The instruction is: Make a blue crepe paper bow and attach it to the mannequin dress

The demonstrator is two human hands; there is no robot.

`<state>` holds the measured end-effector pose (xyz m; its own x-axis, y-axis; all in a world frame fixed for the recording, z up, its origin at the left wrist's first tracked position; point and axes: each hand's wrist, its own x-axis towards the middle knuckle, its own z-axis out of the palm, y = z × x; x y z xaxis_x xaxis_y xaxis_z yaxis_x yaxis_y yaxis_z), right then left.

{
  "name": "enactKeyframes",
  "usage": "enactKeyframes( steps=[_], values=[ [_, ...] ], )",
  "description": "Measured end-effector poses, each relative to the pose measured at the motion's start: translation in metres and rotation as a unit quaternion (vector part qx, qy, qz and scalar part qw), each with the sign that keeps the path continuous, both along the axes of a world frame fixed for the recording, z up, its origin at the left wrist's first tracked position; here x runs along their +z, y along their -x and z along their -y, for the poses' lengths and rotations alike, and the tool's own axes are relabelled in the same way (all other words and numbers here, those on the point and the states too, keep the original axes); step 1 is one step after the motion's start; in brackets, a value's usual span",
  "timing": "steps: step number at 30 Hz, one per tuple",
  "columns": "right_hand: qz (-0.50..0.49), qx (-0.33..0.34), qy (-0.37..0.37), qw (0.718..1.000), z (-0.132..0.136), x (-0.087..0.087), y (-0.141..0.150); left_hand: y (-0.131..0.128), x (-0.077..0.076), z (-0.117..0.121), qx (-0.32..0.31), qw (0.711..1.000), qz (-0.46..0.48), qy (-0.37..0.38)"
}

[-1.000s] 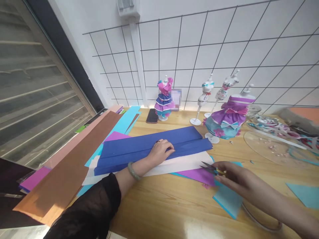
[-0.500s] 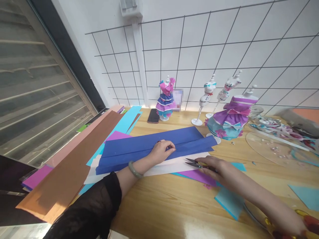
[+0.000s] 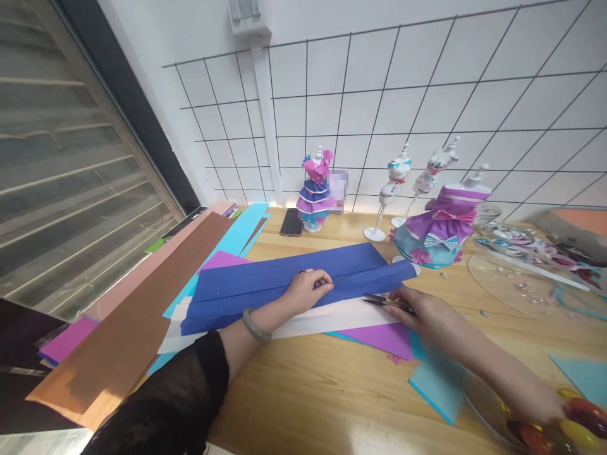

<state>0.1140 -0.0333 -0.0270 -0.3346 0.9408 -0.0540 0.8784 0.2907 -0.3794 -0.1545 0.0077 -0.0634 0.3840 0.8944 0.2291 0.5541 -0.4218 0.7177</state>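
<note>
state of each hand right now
Left hand: on the blue sheet, fingers curled; can't tell if gripping.
Right hand: closed, holding scissors.

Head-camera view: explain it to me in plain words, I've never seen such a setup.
There is no machine: a person works with two bare hands, and one camera worn on the head looks forward and down at them. On the wooden table lie a blue sheet, a pale sheet, a brown sheet and others, with a phone behind. Four small dress forms stand near the wall. The left hand rests on the blue sheet; the right hand holds small scissors.
</note>
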Motion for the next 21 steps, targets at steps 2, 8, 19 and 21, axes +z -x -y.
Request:
enactKeyframes(
  steps=[2,8,19,21],
  values=[
    [-0.004,-0.007,0.003,1.0,-0.003,0.0,-0.001,0.0,0.0,0.0,-0.001,1.0,0.003,0.0],
    [-0.012,0.043,-0.004,0.999,-0.009,-0.001,0.004,-0.001,0.001,0.001,0.0,1.0,0.004,0.004],
    [0.0,0.085,-0.025,0.996,-0.014,-0.003,0.022,0.0,-0.001,-0.001,-0.005,1.0,-0.002,0.006],
    [-0.006,0.096,-0.018,0.995,-0.017,-0.004,0.024,0.0,-0.002,-0.001,-0.004,1.0,-0.002,0.007]
  ],
)
